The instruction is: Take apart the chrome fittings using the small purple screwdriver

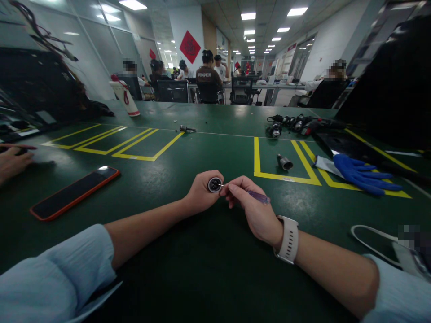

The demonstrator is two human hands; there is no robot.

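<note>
My left hand (203, 192) is closed around a round metal connector (214, 185), whose dark open face is turned toward me. Between the fingers of my right hand (251, 204) is a small screwdriver with a translucent purple handle (259, 197). Its thin shaft (221, 185) reaches to the connector's open face; whether the tip touches a screw inside is too small to tell. A metal connector shell (285, 163) lies to the right, inside a yellow-taped box. Another slim connector part (187, 129) rests further back on the left.
On the green table (215, 152) lie a red-cased phone (76, 193) at left, a blue glove (360, 172) at right and several cabled connectors (291, 123) behind. A white bottle (125, 96) stands at back left. Another person's hand (15, 163) shows at the left edge.
</note>
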